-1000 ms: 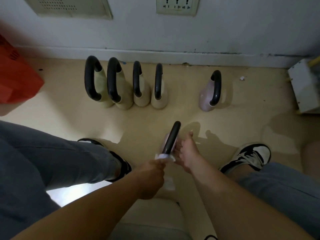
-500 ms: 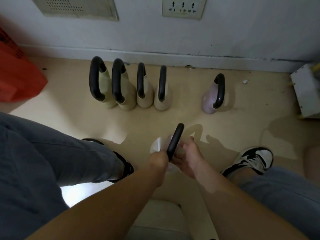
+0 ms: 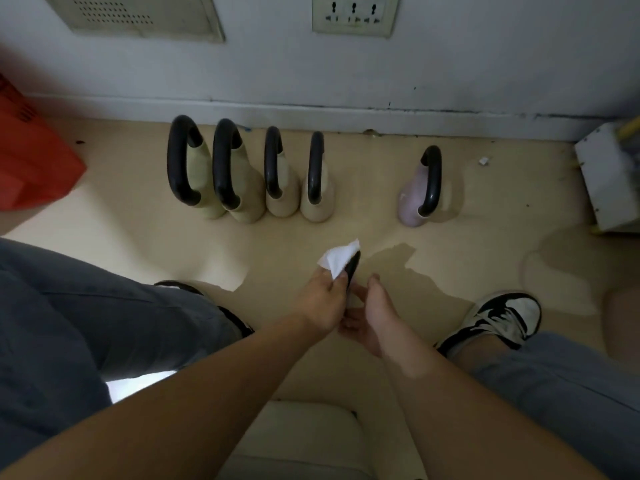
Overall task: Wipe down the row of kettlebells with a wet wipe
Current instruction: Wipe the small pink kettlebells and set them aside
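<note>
Between my feet I hold a small kettlebell; only its black handle (image 3: 352,268) shows, the body is hidden behind my hands. My left hand (image 3: 322,301) pinches a white wet wipe (image 3: 337,258) against the top of that handle. My right hand (image 3: 372,315) cups the kettlebell from below on the right. By the wall stands a row of several cream kettlebells (image 3: 242,174) with black handles, and a pink kettlebell (image 3: 414,199) stands apart to their right.
A red crate (image 3: 31,161) sits at the left and a white box (image 3: 609,178) at the right, both near the wall. My black-and-white shoes (image 3: 498,317) flank the hands. A cream stool edge (image 3: 298,438) lies below my arms.
My left hand has slid the wipe up the handle, from its near end to its far top. The right hand has dropped lower around the kettlebell.
</note>
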`<state>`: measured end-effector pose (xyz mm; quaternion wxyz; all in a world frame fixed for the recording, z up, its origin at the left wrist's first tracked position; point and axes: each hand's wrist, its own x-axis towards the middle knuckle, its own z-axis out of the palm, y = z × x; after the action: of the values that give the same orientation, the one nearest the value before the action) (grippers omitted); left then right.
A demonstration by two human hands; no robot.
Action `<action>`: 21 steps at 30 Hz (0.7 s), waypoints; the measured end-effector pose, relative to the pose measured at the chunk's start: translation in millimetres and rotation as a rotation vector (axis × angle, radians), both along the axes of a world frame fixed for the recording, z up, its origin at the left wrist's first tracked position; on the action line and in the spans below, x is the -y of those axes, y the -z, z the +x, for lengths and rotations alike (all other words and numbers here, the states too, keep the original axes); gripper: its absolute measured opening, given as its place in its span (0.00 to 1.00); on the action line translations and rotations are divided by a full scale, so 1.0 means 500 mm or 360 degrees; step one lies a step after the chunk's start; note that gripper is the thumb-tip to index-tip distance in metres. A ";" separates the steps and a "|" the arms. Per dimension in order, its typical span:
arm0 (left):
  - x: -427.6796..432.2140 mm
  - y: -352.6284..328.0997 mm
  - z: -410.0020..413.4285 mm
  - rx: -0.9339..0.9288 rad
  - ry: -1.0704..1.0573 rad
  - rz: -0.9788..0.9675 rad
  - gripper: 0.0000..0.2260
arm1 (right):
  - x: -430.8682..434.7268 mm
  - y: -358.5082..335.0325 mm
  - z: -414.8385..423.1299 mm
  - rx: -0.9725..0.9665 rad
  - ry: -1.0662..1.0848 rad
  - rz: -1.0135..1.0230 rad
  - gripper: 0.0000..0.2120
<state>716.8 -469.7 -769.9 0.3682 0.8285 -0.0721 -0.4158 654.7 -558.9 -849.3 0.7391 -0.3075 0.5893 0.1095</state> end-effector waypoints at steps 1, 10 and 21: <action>-0.009 0.009 -0.011 -0.0045 0.0000 0.0043 0.22 | 0.000 -0.001 0.000 -0.0025 -0.0040 -0.0013 0.34; -0.092 0.058 -0.071 -0.0172 0.0049 0.0358 0.19 | 0.009 -0.037 0.004 -0.0074 -0.0122 -0.0012 0.32; -0.085 0.030 0.043 -0.0145 -0.0073 0.0494 0.22 | 0.040 -0.084 -0.017 -0.0192 0.0038 -0.0392 0.22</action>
<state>738.4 -427.0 -785.2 0.2480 0.8571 0.0289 -0.4506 646.2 -578.9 -807.3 0.6602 -0.3817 0.6452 0.0459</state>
